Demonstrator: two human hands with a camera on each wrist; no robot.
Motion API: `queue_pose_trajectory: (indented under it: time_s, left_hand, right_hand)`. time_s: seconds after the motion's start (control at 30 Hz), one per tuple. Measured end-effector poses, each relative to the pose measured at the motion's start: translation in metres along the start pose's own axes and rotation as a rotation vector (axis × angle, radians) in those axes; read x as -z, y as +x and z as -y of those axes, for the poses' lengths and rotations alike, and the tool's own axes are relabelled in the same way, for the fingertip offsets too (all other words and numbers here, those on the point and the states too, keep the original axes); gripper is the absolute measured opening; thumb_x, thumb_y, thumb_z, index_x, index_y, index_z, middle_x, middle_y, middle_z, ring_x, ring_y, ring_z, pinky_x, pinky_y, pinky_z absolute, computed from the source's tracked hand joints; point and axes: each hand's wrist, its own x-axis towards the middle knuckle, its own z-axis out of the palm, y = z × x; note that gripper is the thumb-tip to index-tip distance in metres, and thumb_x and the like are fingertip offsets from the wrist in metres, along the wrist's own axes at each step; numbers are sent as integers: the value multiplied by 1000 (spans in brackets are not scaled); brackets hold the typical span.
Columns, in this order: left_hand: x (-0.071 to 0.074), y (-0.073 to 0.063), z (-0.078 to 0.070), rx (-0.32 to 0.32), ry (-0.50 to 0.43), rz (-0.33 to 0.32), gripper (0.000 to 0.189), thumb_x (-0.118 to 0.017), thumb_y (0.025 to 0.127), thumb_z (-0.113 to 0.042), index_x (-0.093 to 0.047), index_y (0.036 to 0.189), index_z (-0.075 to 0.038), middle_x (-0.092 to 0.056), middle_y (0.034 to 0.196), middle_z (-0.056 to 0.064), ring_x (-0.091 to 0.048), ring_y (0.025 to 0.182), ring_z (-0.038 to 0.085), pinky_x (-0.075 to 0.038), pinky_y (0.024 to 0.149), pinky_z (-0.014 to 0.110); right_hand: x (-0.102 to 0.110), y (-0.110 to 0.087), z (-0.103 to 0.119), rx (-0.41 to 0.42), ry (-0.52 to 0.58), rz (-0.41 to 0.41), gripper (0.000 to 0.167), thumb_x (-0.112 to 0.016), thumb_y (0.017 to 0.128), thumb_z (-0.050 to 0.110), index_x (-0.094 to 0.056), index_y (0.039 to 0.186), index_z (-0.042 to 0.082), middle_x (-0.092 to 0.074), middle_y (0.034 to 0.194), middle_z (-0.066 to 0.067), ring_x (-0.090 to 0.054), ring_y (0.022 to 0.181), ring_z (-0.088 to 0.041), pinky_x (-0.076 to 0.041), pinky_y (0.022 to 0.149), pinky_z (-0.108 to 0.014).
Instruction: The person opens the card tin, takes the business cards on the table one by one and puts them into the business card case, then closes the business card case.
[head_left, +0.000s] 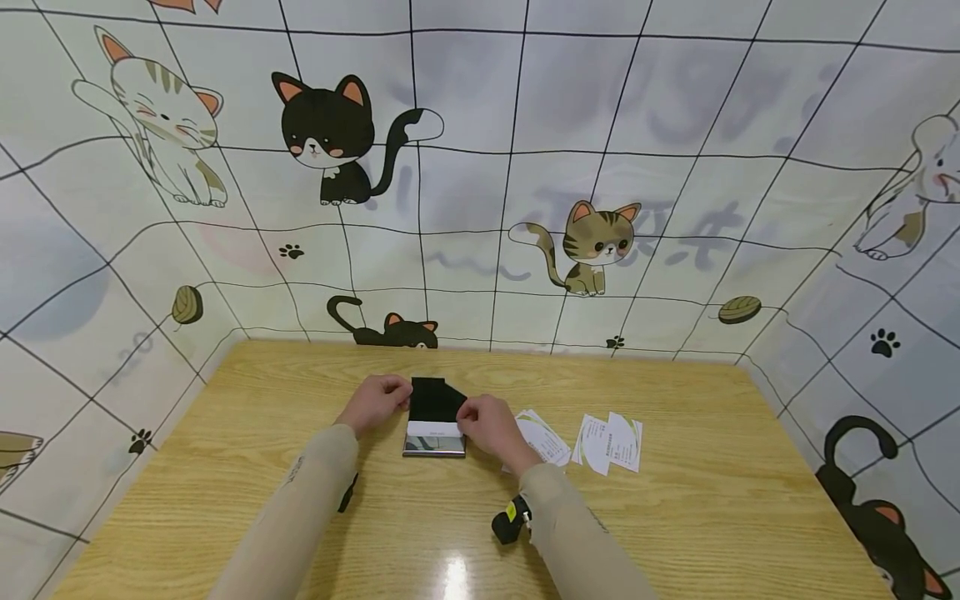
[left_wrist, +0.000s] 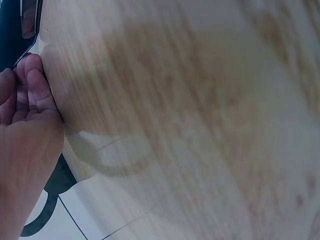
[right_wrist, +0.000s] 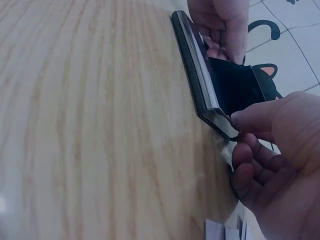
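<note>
A business card case (head_left: 434, 446) lies on the table with its black flap (head_left: 435, 400) folded back, away from the person. White cards (right_wrist: 198, 59) show inside it, above its shiny front. At the flap's left edge, the left hand (head_left: 378, 400) pinches with thumb and fingers; the left wrist view shows this hand (left_wrist: 30, 110) beside the dark flap. The right hand (head_left: 489, 425) pinches the right side of the case, near the base of the flap. Seen from the right wrist, that hand's (right_wrist: 275, 155) thumb and forefinger meet at the case's corner.
Several white printed cards (head_left: 625, 442) lie spread out to the right of the case, partly behind the right wrist. A black wrist camera (head_left: 510, 521) hangs under the right sleeve. Behind the wooden table (head_left: 675, 517) rises a cat-patterned sheet (head_left: 465, 183).
</note>
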Motion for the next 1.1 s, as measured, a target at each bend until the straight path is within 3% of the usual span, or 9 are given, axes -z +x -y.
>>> queue_pose_trajectory:
  time_s: [0.27, 0.5, 0.83, 1.1]
  left_hand:
    - [1, 0, 0, -3, 17, 2, 20, -58, 107, -15, -74, 101, -4, -68, 81, 2, -60, 84, 17, -45, 91, 37]
    - [1, 3, 3, 1, 0, 2, 20, -58, 107, -15, -74, 100, -4, -68, 82, 2, -60, 84, 17, -45, 88, 35]
    - [1, 2, 4, -10, -10, 3, 21, -57, 107, -14, -73, 98, -4, -68, 82, 3, -60, 83, 17, -46, 85, 33]
    - [1, 1, 2, -14, -4, 3, 20, -58, 107, -14, -73, 98, -4, -67, 82, 3, -60, 83, 17, -45, 84, 33]
  right_hand:
    - [24, -2, -10, -27, 72, -22, 8, -68, 96, 4, -75, 99, 4, -68, 87, -3, -57, 74, -13, -48, 64, -28]
    - [52, -6, -23, -55, -33, 11, 11, -70, 94, 6, -75, 104, 4, -67, 93, -3, -60, 85, -17, -51, 74, -34]
    - [81, -18, -53, -170, -27, -11, 19, -70, 92, 3, -72, 111, 1, -68, 100, -8, -62, 92, -22, -52, 82, -40]
    - [91, -25, -68, -117, -57, 32, 29, -77, 87, -1, -72, 116, 1, -66, 103, -9, -59, 95, -24, -50, 88, -45]
